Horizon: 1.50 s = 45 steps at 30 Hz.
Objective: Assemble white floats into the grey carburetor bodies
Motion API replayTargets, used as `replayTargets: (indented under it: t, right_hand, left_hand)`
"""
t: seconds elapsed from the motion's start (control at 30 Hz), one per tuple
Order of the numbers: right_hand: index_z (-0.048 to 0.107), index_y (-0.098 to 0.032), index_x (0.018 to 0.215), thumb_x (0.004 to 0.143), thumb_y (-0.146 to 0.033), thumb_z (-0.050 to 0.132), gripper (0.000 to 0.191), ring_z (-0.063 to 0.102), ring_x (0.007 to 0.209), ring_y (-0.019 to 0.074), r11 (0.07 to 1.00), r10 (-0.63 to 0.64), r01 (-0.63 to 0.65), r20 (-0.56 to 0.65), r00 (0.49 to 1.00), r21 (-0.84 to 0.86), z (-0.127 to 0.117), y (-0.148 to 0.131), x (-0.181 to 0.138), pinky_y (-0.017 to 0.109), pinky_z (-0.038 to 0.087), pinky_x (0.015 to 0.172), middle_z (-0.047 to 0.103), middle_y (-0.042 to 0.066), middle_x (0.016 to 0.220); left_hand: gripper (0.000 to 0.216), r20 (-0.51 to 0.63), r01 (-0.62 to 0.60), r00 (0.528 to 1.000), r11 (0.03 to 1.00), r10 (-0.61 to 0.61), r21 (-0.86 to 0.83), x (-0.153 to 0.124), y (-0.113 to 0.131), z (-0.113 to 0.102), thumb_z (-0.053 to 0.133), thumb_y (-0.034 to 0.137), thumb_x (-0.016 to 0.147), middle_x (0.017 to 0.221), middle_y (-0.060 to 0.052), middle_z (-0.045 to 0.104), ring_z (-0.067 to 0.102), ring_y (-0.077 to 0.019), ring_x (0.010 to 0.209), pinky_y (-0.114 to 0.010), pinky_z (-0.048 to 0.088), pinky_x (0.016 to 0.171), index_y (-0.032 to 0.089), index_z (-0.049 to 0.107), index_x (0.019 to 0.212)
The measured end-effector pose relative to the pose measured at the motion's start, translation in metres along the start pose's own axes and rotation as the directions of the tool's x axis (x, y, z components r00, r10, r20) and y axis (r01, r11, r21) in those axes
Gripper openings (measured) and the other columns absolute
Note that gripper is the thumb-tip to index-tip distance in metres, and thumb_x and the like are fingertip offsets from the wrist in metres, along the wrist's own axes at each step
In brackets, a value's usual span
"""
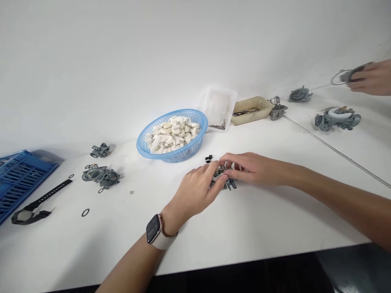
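A grey metal carburetor body (231,184) rests on the white table in front of me, mostly covered by my fingers. My left hand (195,188) is closed around its left side, with the thumb across the front. From the right, my right hand (252,167) closes on it with bent fingers and thumb. Part of a white float shows on top between the two hands. Any small part between my fingertips is hidden. Just behind my left fingers lie small black parts (208,159).
A blue basket (143,151) holds white floats. Beside it are a clear tray (220,103) with thin pins and a beige tray (252,117). More carburetors (102,176) (337,120) lie left and right. A co-worker's hand (371,77) holds a grey part. A metal rod (336,150) crosses the right side.
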State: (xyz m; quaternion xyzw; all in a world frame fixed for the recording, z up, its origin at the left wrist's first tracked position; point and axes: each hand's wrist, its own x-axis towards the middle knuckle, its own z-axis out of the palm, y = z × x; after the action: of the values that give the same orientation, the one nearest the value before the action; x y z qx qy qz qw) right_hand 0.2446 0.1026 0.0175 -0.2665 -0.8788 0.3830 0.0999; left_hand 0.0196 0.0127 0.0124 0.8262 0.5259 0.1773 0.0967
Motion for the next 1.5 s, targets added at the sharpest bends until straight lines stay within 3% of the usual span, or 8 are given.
replayTargets:
  t: [0.3,0.73,1.23,1.37,1.5]
  right_hand:
    - [0.071,-0.027,0.119,0.104,-0.054,0.054,0.036,0.065,0.09,0.0227,0.995,-0.085,0.079,-0.097,0.992,-0.06,-0.003,0.001,0.0,0.036,0.046,0.076,0.074,0.006,0.114]
    - [0.076,-0.024,0.101,0.089,-0.031,0.075,0.014,0.063,0.088,0.0177,0.959,-0.283,0.28,-0.17,0.944,-0.041,-0.005,0.005,0.0,0.031,0.051,0.077,0.073,0.003,0.105]
    - [0.076,-0.024,0.103,0.089,-0.027,0.073,0.015,0.063,0.085,0.0169,0.951,-0.308,0.305,-0.185,0.933,-0.048,-0.003,0.007,-0.001,0.031,0.052,0.077,0.073,0.003,0.102]
    - [0.072,-0.025,0.114,0.087,-0.028,0.076,0.027,0.065,0.099,0.0214,0.956,-0.292,0.286,-0.162,0.943,-0.059,-0.006,0.003,-0.004,0.036,0.053,0.09,0.072,0.004,0.113]
    - [0.061,-0.027,0.136,0.08,-0.035,0.086,0.062,0.062,0.124,0.0274,0.955,-0.294,0.295,-0.148,0.944,-0.019,0.007,0.0,0.001,0.041,0.05,0.105,0.066,0.007,0.136]
  left_hand:
    - [0.03,0.003,-0.001,1.0,0.999,0.001,-0.042,0.001,0.0,-0.001,0.04,0.043,0.115,0.104,-0.004,0.074,0.072,-0.0231,0.089,-0.034,0.053,0.073,0.025,0.054,0.135]
    - [0.03,-0.007,-0.07,0.998,0.997,0.07,-0.017,-0.001,-0.001,0.006,0.05,0.045,0.11,0.093,0.0,0.072,0.068,-0.0212,0.074,-0.033,0.048,0.068,0.024,0.052,0.131]
    - [0.026,-0.018,-0.064,0.998,0.998,0.063,-0.018,0.0,-0.003,0.008,0.054,0.044,0.108,0.09,0.001,0.07,0.065,-0.0209,0.069,-0.033,0.045,0.067,0.023,0.053,0.125]
    - [0.036,-0.074,-0.112,0.991,0.994,0.111,-0.004,-0.001,-0.007,0.007,0.048,0.054,0.109,0.095,-0.003,0.072,0.068,-0.0236,0.077,-0.036,0.048,0.07,0.023,0.051,0.126]
    - [0.044,-0.253,-0.17,0.953,0.985,0.166,0.006,-0.003,-0.018,0.002,0.036,0.061,0.111,0.104,-0.008,0.071,0.068,-0.0257,0.088,-0.038,0.051,0.077,0.021,0.049,0.124]
